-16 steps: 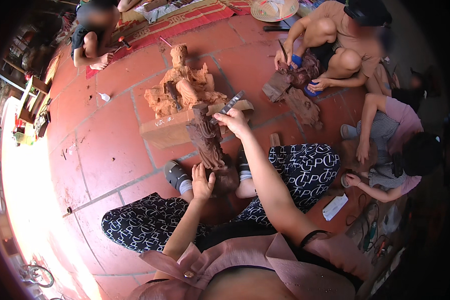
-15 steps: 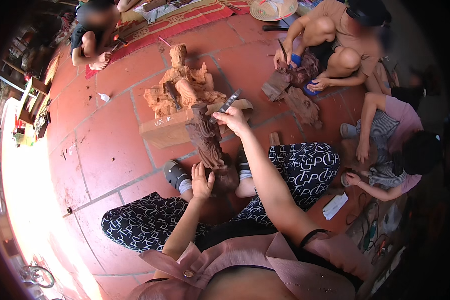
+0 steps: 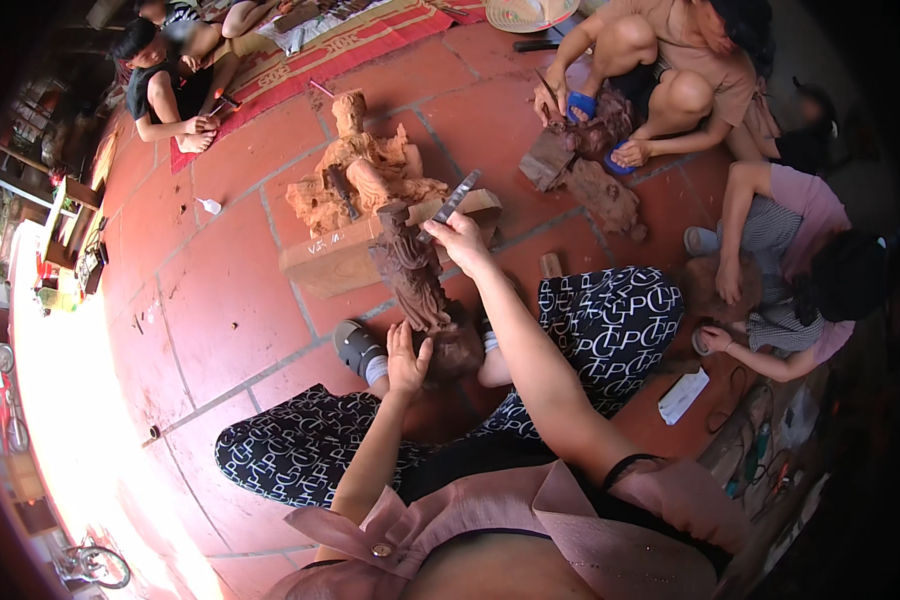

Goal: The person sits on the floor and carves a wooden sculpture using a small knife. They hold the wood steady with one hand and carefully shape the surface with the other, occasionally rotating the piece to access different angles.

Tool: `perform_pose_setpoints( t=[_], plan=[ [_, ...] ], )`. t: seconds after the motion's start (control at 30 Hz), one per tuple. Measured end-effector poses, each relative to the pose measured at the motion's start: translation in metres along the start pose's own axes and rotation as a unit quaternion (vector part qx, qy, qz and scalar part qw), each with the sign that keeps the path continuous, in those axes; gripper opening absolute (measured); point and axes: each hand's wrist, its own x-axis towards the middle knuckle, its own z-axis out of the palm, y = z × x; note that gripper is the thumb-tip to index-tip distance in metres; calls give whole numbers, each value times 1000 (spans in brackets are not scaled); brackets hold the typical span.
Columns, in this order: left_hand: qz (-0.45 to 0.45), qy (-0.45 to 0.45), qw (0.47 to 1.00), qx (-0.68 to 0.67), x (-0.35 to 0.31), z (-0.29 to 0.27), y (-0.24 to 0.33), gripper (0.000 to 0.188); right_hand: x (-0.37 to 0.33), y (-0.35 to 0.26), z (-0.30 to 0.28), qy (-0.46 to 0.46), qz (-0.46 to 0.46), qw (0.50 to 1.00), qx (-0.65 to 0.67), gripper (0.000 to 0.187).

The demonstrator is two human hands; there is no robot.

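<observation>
The right hand (image 3: 457, 243) grips a flat grey tool (image 3: 455, 198) beside the upper part of a statue (image 3: 412, 280): slim, dark brown wood, carved in folds, on a blocky base. Nearer the body, the left hand (image 3: 407, 360) is spread, fingers up, by that base; whether it touches, I cannot tell. Beyond both hands, a paler carved figure (image 3: 362, 165) sits on a wooden block (image 3: 335, 268). Red floor tiles (image 3: 215, 290) surround them; right of the hands, a co-worker (image 3: 705, 95) crouches over another carving (image 3: 600, 195).
</observation>
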Motion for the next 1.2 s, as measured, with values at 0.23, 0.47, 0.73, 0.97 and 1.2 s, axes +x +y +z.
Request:
perform_pose_setpoints(
  t=[0.23, 0.47, 0.73, 0.97, 1.2],
  plan=[
    [17, 8, 1000, 6, 0, -1, 3, 67, 3, -7, -2, 15, 71, 994, 79, 13],
    [30, 10, 999, 9, 1, -2, 4, 65, -5, 6, 4, 20, 6, 997, 71, 15],
    [27, -1, 999, 20, 2, 1, 1, 65, 1, 8, 8, 53, 0, 995, 79, 16],
    [32, 1, 999, 15, 2, -2, 2, 66, 7, -35, 4, -4, 65, 997, -45, 14],
    [40, -2, 999, 17, 3, 1, 1, 65, 3, -39, 5, -21, 0, 983, -181, 21]
  ],
)
